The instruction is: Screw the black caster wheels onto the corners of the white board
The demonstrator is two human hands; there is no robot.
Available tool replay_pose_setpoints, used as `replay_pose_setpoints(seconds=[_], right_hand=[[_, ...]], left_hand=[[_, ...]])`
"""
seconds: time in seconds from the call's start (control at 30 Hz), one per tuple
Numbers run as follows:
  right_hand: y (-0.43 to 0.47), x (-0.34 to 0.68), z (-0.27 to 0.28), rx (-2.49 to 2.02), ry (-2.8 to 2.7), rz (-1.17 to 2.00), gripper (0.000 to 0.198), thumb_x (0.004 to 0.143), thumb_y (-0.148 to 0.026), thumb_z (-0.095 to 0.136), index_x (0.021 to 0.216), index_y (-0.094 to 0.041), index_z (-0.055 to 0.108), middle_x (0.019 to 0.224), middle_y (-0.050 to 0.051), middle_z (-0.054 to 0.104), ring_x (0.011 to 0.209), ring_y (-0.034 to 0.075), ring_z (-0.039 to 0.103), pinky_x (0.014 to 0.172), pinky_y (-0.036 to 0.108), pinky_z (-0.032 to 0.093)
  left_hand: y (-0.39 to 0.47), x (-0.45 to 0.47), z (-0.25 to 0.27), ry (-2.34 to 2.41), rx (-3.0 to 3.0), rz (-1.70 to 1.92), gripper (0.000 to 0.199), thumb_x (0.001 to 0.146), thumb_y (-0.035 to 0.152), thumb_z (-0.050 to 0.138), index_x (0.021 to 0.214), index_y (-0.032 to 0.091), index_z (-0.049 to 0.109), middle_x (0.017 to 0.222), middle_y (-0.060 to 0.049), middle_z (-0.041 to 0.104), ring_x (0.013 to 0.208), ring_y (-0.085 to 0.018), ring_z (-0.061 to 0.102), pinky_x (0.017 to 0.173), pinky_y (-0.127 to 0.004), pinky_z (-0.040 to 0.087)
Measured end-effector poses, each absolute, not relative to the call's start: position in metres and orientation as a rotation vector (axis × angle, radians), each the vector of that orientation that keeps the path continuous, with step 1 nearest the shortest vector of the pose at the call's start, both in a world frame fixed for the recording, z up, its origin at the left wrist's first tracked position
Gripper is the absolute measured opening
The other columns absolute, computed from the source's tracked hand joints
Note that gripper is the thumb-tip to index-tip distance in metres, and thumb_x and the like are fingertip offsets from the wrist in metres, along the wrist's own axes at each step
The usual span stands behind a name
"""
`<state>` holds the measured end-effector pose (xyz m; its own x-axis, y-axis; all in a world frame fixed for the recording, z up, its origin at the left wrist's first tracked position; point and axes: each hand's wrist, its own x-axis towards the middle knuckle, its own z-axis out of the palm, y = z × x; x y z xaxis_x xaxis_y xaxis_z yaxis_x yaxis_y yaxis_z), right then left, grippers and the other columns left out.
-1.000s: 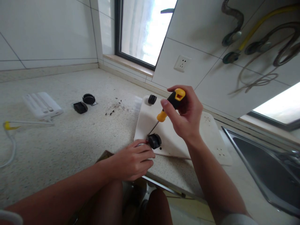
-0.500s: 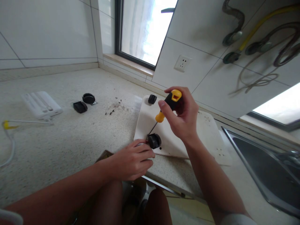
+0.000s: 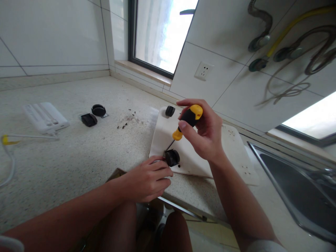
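My right hand (image 3: pixel 206 129) is wrapped round the handle of a yellow and black screwdriver (image 3: pixel 191 117). Its thin shaft slants down to the base of a black caster wheel (image 3: pixel 172 158) near the front left corner of a white board (image 3: pixel 194 157). The tip is hidden beside the wheel. Against the left side of that caster, at the board's edge, my left hand (image 3: pixel 152 178) holds on with bent fingers; its fingertips are partly hidden. A second black caster (image 3: pixel 170 111) sits at the board's back left corner.
Two loose casters (image 3: pixel 93 114) lie on the speckled counter (image 3: pixel 86 157), with small screws (image 3: pixel 122 126) and dark debris nearby. A white power bank (image 3: pixel 46 117) with a white cable (image 3: pixel 31 137) is farther left. On the right is a sink (image 3: pixel 294 182); hoses (image 3: pixel 286 28) hang on the wall.
My right hand has turned the screwdriver handle slightly, and the handle's end has tipped a little lower. The left hand and the caster stay in place.
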<state>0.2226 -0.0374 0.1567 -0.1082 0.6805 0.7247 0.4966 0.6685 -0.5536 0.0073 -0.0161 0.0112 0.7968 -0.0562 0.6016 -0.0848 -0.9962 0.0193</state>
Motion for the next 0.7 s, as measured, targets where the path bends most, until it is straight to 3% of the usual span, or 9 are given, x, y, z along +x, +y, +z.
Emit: replay_pose_setpoints(seconds=[0.1, 0.23, 0.3, 0.37, 0.43, 0.53, 0.7], right_hand=[[-0.0375, 0.2223, 0.1558, -0.977, -1.778, 0.069, 0.046, 0.103, -0.034, 0.079, 0.148, -0.034, 0.070, 0.101, 0.001, 0.068, 0.083, 0.020, 0.065, 0.066, 0.035, 0.057], [-0.0376, 0.2215, 0.1574, -0.938, -1.777, -0.199, 0.027, 0.103, -0.037, 0.085, 0.128, -0.031, 0.078, 0.110, 0.004, 0.075, 0.087, 0.022, 0.067, 0.078, 0.040, 0.060], [-0.0384, 0.2215, 0.1594, -0.884, -1.836, -0.162, 0.023, 0.108, -0.041, 0.077, 0.128, -0.029, 0.080, 0.115, 0.006, 0.077, 0.096, 0.024, 0.071, 0.086, 0.043, 0.061], [-0.0399, 0.2214, 0.1609, -0.854, -1.882, -0.068, 0.032, 0.114, -0.041, 0.065, 0.141, -0.029, 0.078, 0.118, 0.007, 0.078, 0.102, 0.025, 0.073, 0.087, 0.044, 0.061], [-0.0415, 0.2212, 0.1616, -0.855, -1.875, -0.068, 0.035, 0.116, -0.035, 0.062, 0.147, -0.031, 0.077, 0.113, 0.006, 0.078, 0.097, 0.024, 0.072, 0.085, 0.043, 0.060], [-0.0427, 0.2217, 0.1621, -0.866, -1.847, -0.213, 0.030, 0.110, -0.031, 0.074, 0.139, -0.031, 0.082, 0.100, 0.003, 0.075, 0.085, 0.021, 0.066, 0.081, 0.041, 0.058], [-0.0416, 0.2226, 0.1617, -0.938, -1.918, -0.034, 0.045, 0.116, -0.039, 0.060, 0.161, -0.035, 0.066, 0.129, 0.006, 0.078, 0.106, 0.025, 0.074, 0.092, 0.046, 0.065]], left_hand=[[-0.0161, 0.0074, 0.0106, -0.112, 2.937, 0.977, 0.006, 0.102, 0.020, 0.074, 0.107, 0.021, 0.074, 0.125, -0.005, 0.082, 0.116, -0.025, 0.068, 0.123, -0.048, 0.045], [-0.0153, 0.0073, 0.0101, -0.120, 2.934, 0.978, 0.007, 0.101, 0.020, 0.074, 0.108, 0.021, 0.074, 0.126, -0.005, 0.082, 0.116, -0.025, 0.068, 0.122, -0.048, 0.046], [-0.0149, 0.0074, 0.0101, -0.120, 2.926, 0.972, 0.006, 0.103, 0.020, 0.072, 0.108, 0.021, 0.074, 0.125, -0.005, 0.082, 0.116, -0.025, 0.068, 0.123, -0.048, 0.046], [-0.0147, 0.0074, 0.0103, -0.117, 2.922, 0.966, 0.006, 0.104, 0.020, 0.071, 0.108, 0.021, 0.074, 0.125, -0.005, 0.083, 0.116, -0.026, 0.068, 0.124, -0.049, 0.045], [-0.0149, 0.0075, 0.0107, -0.120, 2.914, 0.976, 0.006, 0.103, 0.020, 0.071, 0.109, 0.021, 0.073, 0.125, -0.005, 0.083, 0.116, -0.026, 0.068, 0.124, -0.048, 0.045], [-0.0155, 0.0077, 0.0113, -0.132, 2.903, 0.998, 0.007, 0.102, 0.018, 0.071, 0.109, 0.020, 0.073, 0.125, -0.004, 0.082, 0.115, -0.025, 0.068, 0.124, -0.047, 0.045], [-0.0160, 0.0074, 0.0113, -0.115, 2.917, 0.980, 0.008, 0.100, 0.018, 0.074, 0.108, 0.020, 0.073, 0.125, -0.005, 0.082, 0.116, -0.025, 0.068, 0.124, -0.048, 0.045]])
